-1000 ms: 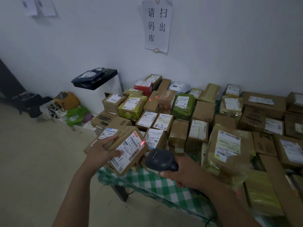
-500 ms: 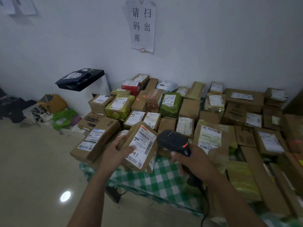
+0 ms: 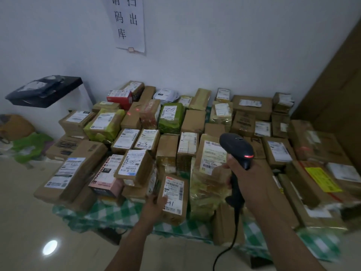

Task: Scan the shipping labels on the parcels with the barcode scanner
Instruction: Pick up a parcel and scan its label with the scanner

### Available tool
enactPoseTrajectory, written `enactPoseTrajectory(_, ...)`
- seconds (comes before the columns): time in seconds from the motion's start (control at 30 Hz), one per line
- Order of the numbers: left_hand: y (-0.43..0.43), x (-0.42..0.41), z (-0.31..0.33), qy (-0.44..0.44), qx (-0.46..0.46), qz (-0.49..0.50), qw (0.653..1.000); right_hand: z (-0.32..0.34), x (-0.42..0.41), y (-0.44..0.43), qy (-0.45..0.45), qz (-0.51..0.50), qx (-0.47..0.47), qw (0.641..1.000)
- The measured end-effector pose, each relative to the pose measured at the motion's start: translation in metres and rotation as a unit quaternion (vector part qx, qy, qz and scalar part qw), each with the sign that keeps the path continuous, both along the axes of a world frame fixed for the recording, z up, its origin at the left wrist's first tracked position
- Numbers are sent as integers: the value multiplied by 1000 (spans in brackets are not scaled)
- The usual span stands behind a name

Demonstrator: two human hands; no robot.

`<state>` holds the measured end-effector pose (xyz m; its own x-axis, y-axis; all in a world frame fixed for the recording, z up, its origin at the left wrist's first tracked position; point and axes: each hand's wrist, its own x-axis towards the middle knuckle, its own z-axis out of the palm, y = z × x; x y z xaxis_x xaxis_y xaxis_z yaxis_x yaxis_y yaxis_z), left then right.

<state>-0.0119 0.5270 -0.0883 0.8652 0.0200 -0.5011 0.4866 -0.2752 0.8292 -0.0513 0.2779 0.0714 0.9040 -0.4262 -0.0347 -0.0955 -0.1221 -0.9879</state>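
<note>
The black handheld barcode scanner (image 3: 237, 148) shows a red-orange glowing strip (image 3: 248, 156) on its head. The small brown cardboard parcel (image 3: 172, 218) at the front bears a white label (image 3: 174, 192) printed in black. The checked cloth table cover (image 3: 109, 214) is green and white. One film-wrapped parcel (image 3: 171, 118) is green, a flat carton (image 3: 120, 98) red, and a slim box (image 3: 106, 182) seemingly pale pink with dark lettering.

Sign (image 3: 128, 24) cut off by the top edge, print on the parcel (image 3: 172, 200) too blurred to read, left hand's (image 3: 154, 206) fingers hidden behind it, scanner (image 3: 237, 147) grip buried in the right hand (image 3: 248, 182), cable (image 3: 224, 253) leaving the bottom edge, table (image 3: 109, 214) mostly hidden under boxes (image 3: 320, 145), those at far right smeared.
</note>
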Motion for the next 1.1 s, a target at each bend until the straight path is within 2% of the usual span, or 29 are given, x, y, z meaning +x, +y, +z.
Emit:
enactPoseTrajectory(0.2, -17, 8, -6, -31, 120, -33, 992, -20, -2, -13, 44, -54, -6, 998)
enactPoseTrajectory(0.3, -37, 16, 28, -121, 163, -12, 979, -21, 1, -17, 45, -52, 3, 998)
enactPoseTrajectory(0.4, -61, 19, 79, -169, 95, -9, 981, -20, 5, -21, 60, -57, 48, 995)
enactPoseTrajectory(0.5, -83, 18, 119, -160, -1, -95, 983, -19, 8, -20, 76, -46, 77, 993)
enactPoseTrajectory(0.57, -88, 17, 130, -164, -13, -132, 977, -19, 8, -14, 71, -33, 65, 995)
enactPoseTrajectory(0.63, -84, 18, 130, -182, -2, -112, 977, -17, 9, -6, 54, -27, 61, 996)
enactPoseTrajectory(0.73, -63, 16, 129, -198, -12, -30, 980, -12, 12, 11, 40, 7, 67, 997)
enactPoseTrajectory(0.83, -39, 11, 127, -198, -10, 93, 976, -10, 17, 38, 59, 68, 43, 995)
enactPoseTrajectory(0.9, -23, 8, 123, -192, 4, 131, 973, -15, 21, 56, 76, 101, 27, 992)
enactPoseTrajectory(1.1, 2, 5, 89, -111, 82, 69, 988, -39, 27, 78, 140, 131, 4, 981)
